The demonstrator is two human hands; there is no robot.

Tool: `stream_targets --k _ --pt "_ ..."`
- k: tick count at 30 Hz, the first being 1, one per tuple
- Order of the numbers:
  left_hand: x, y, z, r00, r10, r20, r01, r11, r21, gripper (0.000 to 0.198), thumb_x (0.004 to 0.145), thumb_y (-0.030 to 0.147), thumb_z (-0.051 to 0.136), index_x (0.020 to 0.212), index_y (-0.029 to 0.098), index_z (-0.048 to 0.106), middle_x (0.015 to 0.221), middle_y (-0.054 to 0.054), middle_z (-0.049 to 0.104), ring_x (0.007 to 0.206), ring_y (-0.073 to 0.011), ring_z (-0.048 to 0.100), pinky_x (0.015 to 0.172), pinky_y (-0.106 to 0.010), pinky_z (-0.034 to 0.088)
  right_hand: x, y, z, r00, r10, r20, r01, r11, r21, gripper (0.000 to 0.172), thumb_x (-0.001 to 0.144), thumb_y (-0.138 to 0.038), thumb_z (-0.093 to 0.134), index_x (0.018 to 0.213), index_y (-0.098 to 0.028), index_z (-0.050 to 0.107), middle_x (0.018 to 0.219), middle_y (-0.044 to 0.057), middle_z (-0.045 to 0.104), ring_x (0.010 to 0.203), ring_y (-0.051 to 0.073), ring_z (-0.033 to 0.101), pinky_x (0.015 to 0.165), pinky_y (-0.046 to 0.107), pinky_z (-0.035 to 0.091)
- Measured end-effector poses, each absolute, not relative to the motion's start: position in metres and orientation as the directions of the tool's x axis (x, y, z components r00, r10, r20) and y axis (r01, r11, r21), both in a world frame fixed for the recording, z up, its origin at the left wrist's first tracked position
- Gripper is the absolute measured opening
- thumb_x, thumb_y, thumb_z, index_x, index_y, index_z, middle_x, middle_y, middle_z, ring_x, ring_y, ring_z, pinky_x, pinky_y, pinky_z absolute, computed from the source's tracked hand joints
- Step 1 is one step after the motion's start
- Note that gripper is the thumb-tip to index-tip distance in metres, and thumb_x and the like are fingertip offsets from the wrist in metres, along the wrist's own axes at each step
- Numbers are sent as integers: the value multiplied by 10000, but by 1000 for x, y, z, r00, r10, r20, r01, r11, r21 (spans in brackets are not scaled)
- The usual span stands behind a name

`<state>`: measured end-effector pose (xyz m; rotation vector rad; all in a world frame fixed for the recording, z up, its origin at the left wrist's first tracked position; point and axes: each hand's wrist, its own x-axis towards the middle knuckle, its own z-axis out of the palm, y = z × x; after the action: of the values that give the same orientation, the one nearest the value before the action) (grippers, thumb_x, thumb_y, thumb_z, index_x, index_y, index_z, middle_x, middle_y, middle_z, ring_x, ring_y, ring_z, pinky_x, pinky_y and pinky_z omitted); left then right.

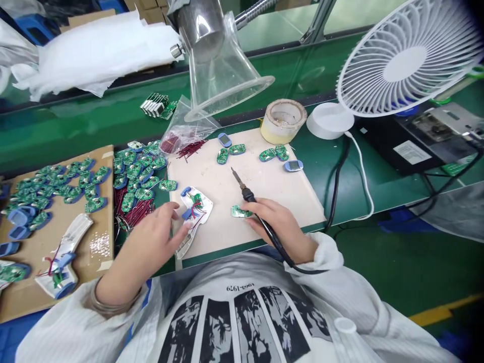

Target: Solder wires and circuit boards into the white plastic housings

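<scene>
My right hand [283, 226] is closed around a soldering iron [269, 228], whose bare tip points up and away over the pale work mat [215, 176]. Those same fingers also pinch a small green circuit board [239, 211]. Just left of it lies a white plastic housing half [204, 205] with red wires, blue parts and a little board inside. My left hand [157, 239] hovers at the housing's left edge, fingers apart and holding nothing. Whether its thumb touches the housing I cannot tell.
Many circuit boards [145, 171] and red wires [138, 214] are heaped left of the mat, beside a cardboard sheet [100, 242] bearing more boards and another housing [62, 262]. A clear fume hood [223, 75], tape roll [283, 121] and white fan [404, 65] stand behind.
</scene>
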<state>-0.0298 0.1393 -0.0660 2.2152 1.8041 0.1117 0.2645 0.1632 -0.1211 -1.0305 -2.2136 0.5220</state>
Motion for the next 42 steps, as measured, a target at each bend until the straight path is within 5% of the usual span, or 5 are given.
stream_targets --k 6,14,20,27,42 --pt "-36 114 -77 135 985 -109 911 -79 406 356 953 455 465 1168 174 494 890 -38 643 704 -183 628 649 -324 520 255 153 -116 -551 723 418 565 691 -451 206 947 -293 596 1129 -198 606 1028 88 647 881 235 608 776 363 466" --pt "-31 167 -86 556 815 161 734 -573 364 279 947 178 466 1206 152 565 1339 -124 586 1256 -250 502 1098 -481 370 256 164 -112 -744 594 306 399 762 -510 257 953 -119 477 1178 -200 569 1131 86 619 1137 229 543 998 409 396" --pt "-17 147 -99 426 872 240 795 -488 362 281 904 305 611 1141 154 602 1262 -139 633 1115 -263 570 975 -466 461 259 149 -113 -602 687 407 564 727 -392 167 935 -274 621 1085 -201 624 989 86 644 1007 257 577 869 399 452" --pt "-16 130 -100 245 912 329 807 -380 451 210 900 210 571 1103 207 622 1280 -86 638 1195 -241 539 1035 -475 419 230 146 -100 -543 776 320 525 612 -592 286 990 -169 411 1174 -242 617 763 19 584 711 182 566 632 289 444" --pt "-14 142 -105 304 890 338 778 -437 450 130 904 172 575 924 172 703 977 -60 726 947 -212 566 891 -397 458 182 159 -98 -695 668 266 532 727 -434 55 933 -249 614 964 -204 604 774 20 594 767 206 478 706 303 377"
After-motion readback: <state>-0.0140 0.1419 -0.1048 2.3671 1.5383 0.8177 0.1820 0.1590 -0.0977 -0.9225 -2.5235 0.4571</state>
